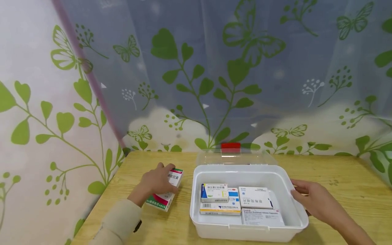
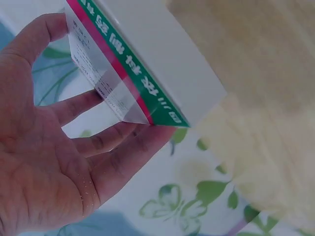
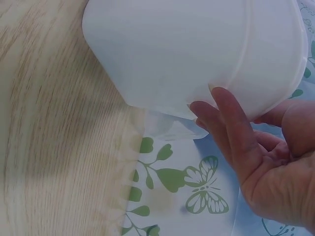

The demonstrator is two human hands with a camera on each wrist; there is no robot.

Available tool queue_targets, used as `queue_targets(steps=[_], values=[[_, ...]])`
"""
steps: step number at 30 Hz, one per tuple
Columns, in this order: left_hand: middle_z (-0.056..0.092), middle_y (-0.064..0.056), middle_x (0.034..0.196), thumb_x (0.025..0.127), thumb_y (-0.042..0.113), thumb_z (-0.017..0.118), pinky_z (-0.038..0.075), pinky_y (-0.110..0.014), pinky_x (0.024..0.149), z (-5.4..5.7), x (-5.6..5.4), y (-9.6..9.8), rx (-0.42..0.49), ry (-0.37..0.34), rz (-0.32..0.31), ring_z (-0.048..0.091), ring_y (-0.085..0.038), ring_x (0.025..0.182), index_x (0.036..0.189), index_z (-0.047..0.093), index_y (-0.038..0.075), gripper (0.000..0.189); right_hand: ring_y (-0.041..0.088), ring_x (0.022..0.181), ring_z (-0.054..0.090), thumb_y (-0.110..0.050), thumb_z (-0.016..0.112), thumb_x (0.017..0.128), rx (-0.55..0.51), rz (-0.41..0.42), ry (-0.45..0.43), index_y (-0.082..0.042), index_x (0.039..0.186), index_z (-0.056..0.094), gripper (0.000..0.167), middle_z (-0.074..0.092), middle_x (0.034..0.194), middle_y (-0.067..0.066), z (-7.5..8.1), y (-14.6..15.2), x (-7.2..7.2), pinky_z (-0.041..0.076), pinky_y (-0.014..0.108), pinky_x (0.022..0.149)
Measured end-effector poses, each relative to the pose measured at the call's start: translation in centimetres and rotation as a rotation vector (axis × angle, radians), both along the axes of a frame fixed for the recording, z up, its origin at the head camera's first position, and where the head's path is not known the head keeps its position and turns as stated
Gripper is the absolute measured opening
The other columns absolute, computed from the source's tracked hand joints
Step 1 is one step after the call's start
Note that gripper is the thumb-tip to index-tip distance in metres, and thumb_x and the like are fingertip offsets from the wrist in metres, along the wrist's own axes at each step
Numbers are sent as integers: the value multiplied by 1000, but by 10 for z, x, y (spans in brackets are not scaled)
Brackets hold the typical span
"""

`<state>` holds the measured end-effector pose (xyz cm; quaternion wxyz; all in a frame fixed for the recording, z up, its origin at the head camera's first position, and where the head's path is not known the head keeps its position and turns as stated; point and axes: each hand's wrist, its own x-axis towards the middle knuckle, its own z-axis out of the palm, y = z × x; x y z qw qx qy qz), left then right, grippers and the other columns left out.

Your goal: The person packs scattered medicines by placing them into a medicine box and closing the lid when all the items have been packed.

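In the head view my left hand (image 1: 156, 180) grips a white medicine box (image 1: 158, 202) with green and red bands, left of a white plastic storage box (image 1: 217, 232). The left wrist view shows the thumb at one edge of the medicine box (image 2: 162, 59) and the other fingers along its far side. My right hand (image 1: 316, 200) holds the storage box by its right rim, fingertips on the outer wall (image 3: 167, 54). Inside the storage box lie a small vitamin box (image 1: 214, 191) on top of a blue-and-white carton (image 1: 221, 208), a white carton (image 1: 255, 197) and an ibuprofen carton (image 1: 262, 217).
A clear lid (image 1: 211, 156) with a red latch (image 1: 231, 147) hangs open behind the storage box. Everything stands on a wood-patterned table (image 1: 337, 177). Leaf-and-butterfly printed curtains (image 1: 196, 85) close off the back and left side.
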<state>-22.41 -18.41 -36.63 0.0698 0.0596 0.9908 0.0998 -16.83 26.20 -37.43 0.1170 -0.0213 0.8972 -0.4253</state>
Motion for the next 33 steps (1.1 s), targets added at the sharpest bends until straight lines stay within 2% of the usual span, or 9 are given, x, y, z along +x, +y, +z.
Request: queue_targets(steps=[7,12,22,27,33], values=[[48,-13,114,69,38,75,43,-32,48,32,-2,-3,-19,116,-40,50,-20,63,142,44,18,82,22,83,67,-14,53,99,5,-12,7,12,141,33,54,54,123,33,0,0,1,57,36,58],[48,-12,120,69,39,73,43,-32,48,51,-1,4,-34,167,-88,50,-21,69,143,43,20,83,23,85,67,-15,53,99,6,-14,2,11,142,32,55,53,124,33,0,1,0,57,36,58],[46,-10,125,69,41,70,42,-32,49,79,4,22,-101,243,-155,49,-23,79,143,43,23,81,25,87,67,-18,53,99,12,-14,-9,12,142,31,56,52,125,35,-1,0,0,57,36,59],[45,-9,128,70,38,69,42,-31,49,93,7,36,-98,272,-177,49,-24,84,143,43,25,79,25,87,67,-17,53,99,22,-18,2,12,142,32,56,52,124,34,0,-1,1,57,36,58],[46,-9,127,71,39,72,43,-32,50,105,11,56,-121,286,-238,50,-23,86,143,43,26,79,24,86,67,-17,53,99,21,-22,9,11,142,33,55,53,123,34,0,-1,2,57,36,58]])
